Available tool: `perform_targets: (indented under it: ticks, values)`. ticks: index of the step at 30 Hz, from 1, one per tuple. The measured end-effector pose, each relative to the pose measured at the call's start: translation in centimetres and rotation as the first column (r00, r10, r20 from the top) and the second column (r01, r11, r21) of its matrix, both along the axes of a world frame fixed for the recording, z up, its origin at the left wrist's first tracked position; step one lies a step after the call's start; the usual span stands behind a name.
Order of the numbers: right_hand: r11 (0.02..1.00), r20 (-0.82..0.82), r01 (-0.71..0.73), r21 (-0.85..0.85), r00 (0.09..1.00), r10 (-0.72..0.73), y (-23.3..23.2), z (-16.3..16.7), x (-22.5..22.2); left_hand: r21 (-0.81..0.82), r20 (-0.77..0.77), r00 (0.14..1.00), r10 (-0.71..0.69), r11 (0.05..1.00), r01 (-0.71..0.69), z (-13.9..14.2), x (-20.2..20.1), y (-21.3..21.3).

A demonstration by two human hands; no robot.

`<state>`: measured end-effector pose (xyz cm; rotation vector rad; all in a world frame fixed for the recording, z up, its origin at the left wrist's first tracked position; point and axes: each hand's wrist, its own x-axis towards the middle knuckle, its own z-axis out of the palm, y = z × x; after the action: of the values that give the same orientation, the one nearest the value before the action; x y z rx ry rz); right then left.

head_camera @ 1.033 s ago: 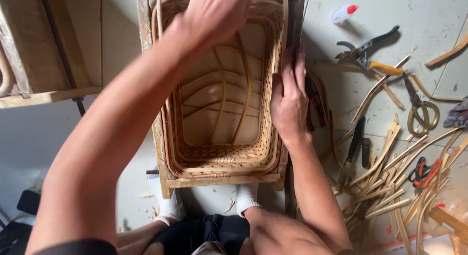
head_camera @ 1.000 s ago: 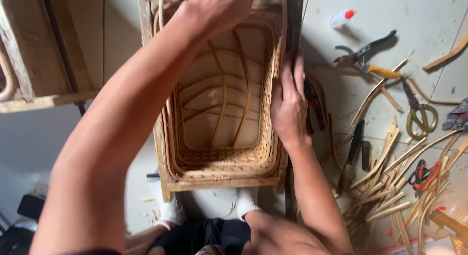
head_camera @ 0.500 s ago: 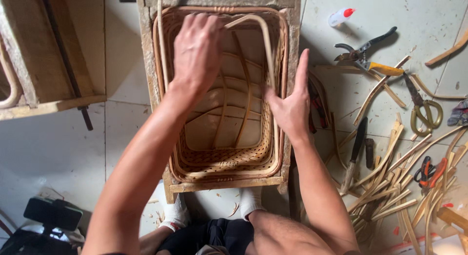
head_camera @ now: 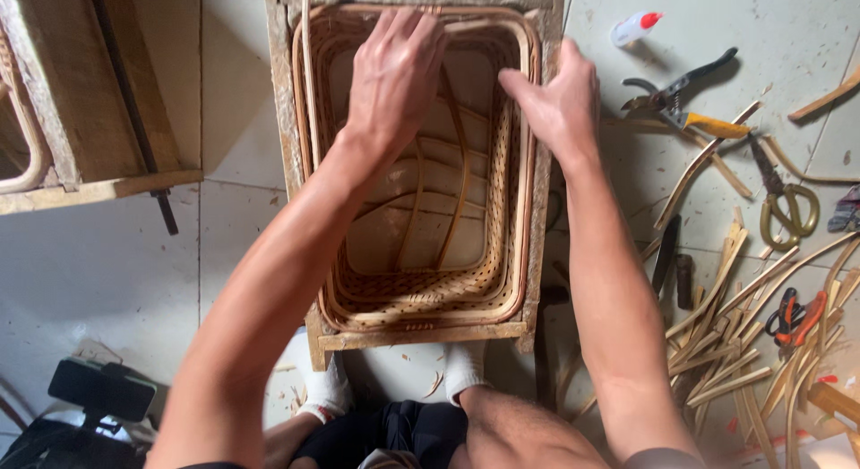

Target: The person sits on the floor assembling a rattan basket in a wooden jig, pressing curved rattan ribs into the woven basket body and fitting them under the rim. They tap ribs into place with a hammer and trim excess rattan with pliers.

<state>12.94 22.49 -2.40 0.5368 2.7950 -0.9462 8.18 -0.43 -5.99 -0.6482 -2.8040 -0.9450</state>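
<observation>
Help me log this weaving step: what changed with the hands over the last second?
The left hand drew back from the far edge into the woven rattan basket. The right hand slid from the side rim toward the far right corner. Basket, wooden frame and floor tools stayed put.

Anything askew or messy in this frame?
Yes. Cane strips and offcuts lie scattered on the floor to the right, among pruners, scissors and a glue bottle. One loose strip sticks up past the woven basket rim, left of the left hand.
</observation>
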Motion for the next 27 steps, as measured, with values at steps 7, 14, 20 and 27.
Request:
perform_targets:
  ticks: [7, 14, 20, 27]
  values:
    - [0.999, 0.071, 0.000, -0.045, 0.997, 0.003, -1.1, 0.6, 1.2, -0.306, -0.535, 0.804, -0.260, 0.947, 0.102, 3.8, -0.5, -3.8]
    - [1.000, -0.087, -0.013, 0.024, 0.996, 0.015, -0.9, -1.0, -2.1, -0.473, -0.026, 0.971, -0.238, 0.858, 0.198, 0.1, -8.0, 3.1]
    - [0.998, 0.059, 0.046, -0.031, 0.997, -0.044, -0.9, 0.8, -4.8, -0.461, -0.173, 0.961, -0.215, 0.880, 0.113, -1.7, -7.7, 3.2]
    - [0.987, 0.114, 0.028, -0.159, 0.993, -0.010, 0.1, 1.8, -5.0, -0.483, 0.049, 0.978, -0.205, 0.852, 0.203, -0.4, -8.1, 3.7]
